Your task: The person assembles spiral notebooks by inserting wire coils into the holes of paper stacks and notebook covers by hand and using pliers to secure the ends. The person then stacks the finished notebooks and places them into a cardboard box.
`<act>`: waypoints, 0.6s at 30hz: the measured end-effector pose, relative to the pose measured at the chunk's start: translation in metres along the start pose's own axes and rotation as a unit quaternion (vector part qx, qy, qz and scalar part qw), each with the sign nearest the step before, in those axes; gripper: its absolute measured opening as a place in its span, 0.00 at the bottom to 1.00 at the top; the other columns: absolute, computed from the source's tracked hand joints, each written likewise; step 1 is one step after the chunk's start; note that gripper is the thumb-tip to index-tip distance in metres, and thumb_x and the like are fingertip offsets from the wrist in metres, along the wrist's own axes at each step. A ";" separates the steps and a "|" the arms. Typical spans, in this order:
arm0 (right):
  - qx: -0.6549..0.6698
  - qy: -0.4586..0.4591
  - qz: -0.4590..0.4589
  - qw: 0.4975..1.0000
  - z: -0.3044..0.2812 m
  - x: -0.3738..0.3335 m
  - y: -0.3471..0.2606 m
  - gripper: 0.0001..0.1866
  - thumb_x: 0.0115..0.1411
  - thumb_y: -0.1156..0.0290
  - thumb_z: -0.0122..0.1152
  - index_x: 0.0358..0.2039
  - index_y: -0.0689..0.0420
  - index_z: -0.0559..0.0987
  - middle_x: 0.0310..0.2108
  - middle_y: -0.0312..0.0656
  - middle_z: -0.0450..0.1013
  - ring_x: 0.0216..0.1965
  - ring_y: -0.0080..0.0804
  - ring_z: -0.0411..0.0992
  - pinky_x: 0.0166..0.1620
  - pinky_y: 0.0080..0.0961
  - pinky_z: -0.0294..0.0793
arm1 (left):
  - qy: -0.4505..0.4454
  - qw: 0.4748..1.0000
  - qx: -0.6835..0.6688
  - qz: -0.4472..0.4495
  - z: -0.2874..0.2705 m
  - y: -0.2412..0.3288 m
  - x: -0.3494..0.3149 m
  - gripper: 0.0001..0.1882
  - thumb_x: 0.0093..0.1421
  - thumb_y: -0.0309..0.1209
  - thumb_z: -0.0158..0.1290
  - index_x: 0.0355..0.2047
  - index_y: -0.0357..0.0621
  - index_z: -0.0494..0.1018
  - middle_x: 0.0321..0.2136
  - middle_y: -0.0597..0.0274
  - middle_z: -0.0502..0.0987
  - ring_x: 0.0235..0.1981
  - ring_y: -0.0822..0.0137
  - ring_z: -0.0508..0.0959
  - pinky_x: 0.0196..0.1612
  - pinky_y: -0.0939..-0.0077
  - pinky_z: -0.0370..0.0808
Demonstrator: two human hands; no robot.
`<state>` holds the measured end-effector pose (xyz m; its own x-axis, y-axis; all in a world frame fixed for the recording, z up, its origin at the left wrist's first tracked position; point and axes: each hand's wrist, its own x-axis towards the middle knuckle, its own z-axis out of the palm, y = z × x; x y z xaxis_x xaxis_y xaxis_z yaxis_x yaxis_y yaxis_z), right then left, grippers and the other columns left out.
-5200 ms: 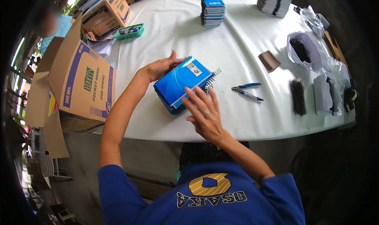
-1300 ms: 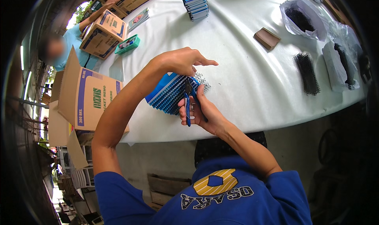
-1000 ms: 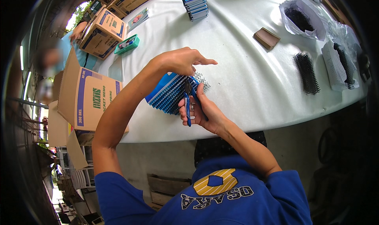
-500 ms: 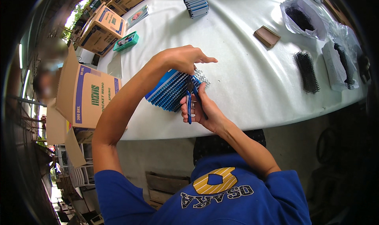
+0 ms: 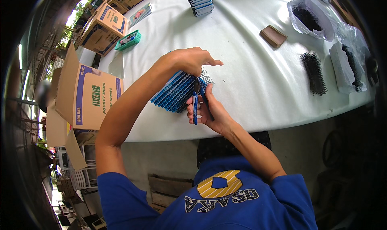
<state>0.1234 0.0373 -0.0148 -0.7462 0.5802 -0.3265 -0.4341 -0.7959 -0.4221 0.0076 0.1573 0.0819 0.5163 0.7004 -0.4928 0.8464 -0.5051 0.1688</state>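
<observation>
A row of blue-covered notebooks (image 5: 173,93) with dark spiral bindings lies on the table in front of me. My left hand (image 5: 194,60) arches over its far right end, one finger stretched out to the right and the thumb down on the notebooks; the other fingers are mostly hidden. In my right hand (image 5: 213,111) is a pair of blue-handled pliers (image 5: 196,105), gripped with the handles spread a little. The pliers' dark jaws point away from me, at the spiral ends beside my left thumb. Pale coil ends (image 5: 206,75) show just right of the jaws.
A white-covered table (image 5: 250,97) bears a notebook stack (image 5: 199,2), a green basket (image 5: 129,40) of pens and a brown cardboard piece (image 5: 273,37). Black spiral coils (image 5: 313,74) lie right, near a plastic bag (image 5: 328,26) of coils. An open carton (image 5: 96,97) stands left.
Both hands and the pliers have shifted slightly to the right. The notebooks under my left hand have moved a little the same way. My grip on the pliers looks the same.
</observation>
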 end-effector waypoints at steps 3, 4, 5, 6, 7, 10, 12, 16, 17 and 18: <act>0.022 -0.053 0.009 0.998 -0.018 0.007 -0.002 0.40 0.59 0.27 0.27 0.30 0.55 0.71 0.17 0.33 0.60 0.18 0.23 0.57 0.24 0.22 0.59 | -0.014 1.000 -0.004 -0.008 -0.009 0.012 0.000 0.44 0.40 0.14 0.54 0.61 0.60 0.65 0.46 0.44 0.77 0.40 0.49 0.81 0.49 0.64 0.78; 0.041 -0.102 0.023 0.994 -0.027 0.010 -0.002 0.40 0.59 0.28 0.27 0.30 0.55 0.71 0.17 0.33 0.61 0.19 0.24 0.58 0.24 0.23 0.61 | -0.033 0.999 -0.010 -0.019 -0.012 0.017 0.000 0.43 0.40 0.15 0.54 0.60 0.60 0.67 0.45 0.44 0.77 0.41 0.49 0.81 0.50 0.64 0.77; 0.040 -0.101 0.022 0.994 -0.034 0.014 -0.001 0.40 0.59 0.28 0.27 0.30 0.55 0.71 0.17 0.33 0.61 0.19 0.24 0.58 0.24 0.23 0.61 | -0.032 0.999 -0.010 -0.018 -0.012 0.017 0.002 0.43 0.40 0.15 0.54 0.60 0.60 0.67 0.45 0.44 0.77 0.41 0.49 0.81 0.50 0.64 0.77; 0.070 -0.147 0.038 0.986 -0.041 0.018 -0.001 0.40 0.59 0.27 0.27 0.30 0.55 0.71 0.17 0.34 0.61 0.19 0.25 0.59 0.24 0.24 0.61 | -0.035 0.999 0.004 -0.015 -0.012 0.018 0.004 0.41 0.41 0.15 0.54 0.59 0.57 0.68 0.44 0.43 0.77 0.41 0.49 0.81 0.50 0.65 0.77; 0.100 -0.193 0.056 0.974 -0.038 0.018 -0.002 0.40 0.59 0.27 0.27 0.30 0.55 0.71 0.17 0.34 0.61 0.20 0.26 0.60 0.24 0.24 0.61 | -0.039 0.999 0.015 -0.015 -0.008 0.015 0.005 0.39 0.41 0.15 0.53 0.57 0.55 0.70 0.44 0.42 0.77 0.42 0.49 0.80 0.49 0.65 0.77; -0.008 -0.098 0.009 0.995 -0.024 0.005 0.005 0.41 0.59 0.27 0.27 0.31 0.56 0.71 0.19 0.35 0.64 0.21 0.27 0.62 0.26 0.25 0.65 | -0.041 0.999 -0.011 -0.033 0.002 0.008 0.008 0.34 0.42 0.16 0.53 0.54 0.47 0.72 0.46 0.43 0.77 0.45 0.50 0.79 0.51 0.66 0.77; -0.007 -0.068 0.012 0.998 -0.021 0.005 0.005 0.41 0.59 0.27 0.27 0.32 0.57 0.72 0.20 0.36 0.65 0.22 0.28 0.64 0.29 0.26 0.68 | -0.056 0.997 -0.029 -0.032 0.004 0.003 0.008 0.33 0.43 0.16 0.53 0.54 0.44 0.73 0.47 0.43 0.76 0.48 0.51 0.78 0.52 0.67 0.75; -0.015 -0.065 0.021 0.998 -0.025 0.007 -0.002 0.43 0.59 0.28 0.27 0.34 0.59 0.73 0.24 0.38 0.69 0.26 0.31 0.69 0.35 0.29 0.74 | -0.084 0.996 -0.033 -0.018 0.002 0.001 0.013 0.29 0.45 0.17 0.52 0.51 0.41 0.74 0.51 0.45 0.73 0.55 0.53 0.73 0.58 0.68 0.70; -0.015 -0.065 0.021 0.998 -0.023 0.006 -0.002 0.43 0.59 0.28 0.27 0.34 0.59 0.73 0.24 0.38 0.69 0.26 0.31 0.69 0.35 0.29 0.74 | -0.085 0.996 -0.033 -0.019 0.003 0.001 0.013 0.29 0.45 0.17 0.52 0.51 0.41 0.74 0.51 0.45 0.73 0.55 0.53 0.73 0.58 0.68 0.70; -0.009 -0.055 0.025 0.998 -0.021 0.005 -0.002 0.42 0.59 0.28 0.27 0.33 0.58 0.72 0.23 0.37 0.68 0.25 0.30 0.67 0.33 0.28 0.72 | -0.095 0.994 -0.033 -0.038 0.004 0.002 0.014 0.27 0.45 0.17 0.52 0.50 0.41 0.75 0.52 0.45 0.73 0.56 0.53 0.72 0.59 0.68 0.69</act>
<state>0.1316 0.0449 -0.0337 -0.8179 0.5171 -0.2524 -0.3870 -0.8190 -0.4237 0.0158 0.1641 0.0723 0.4225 0.6235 -0.6578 0.8917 -0.4162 0.1782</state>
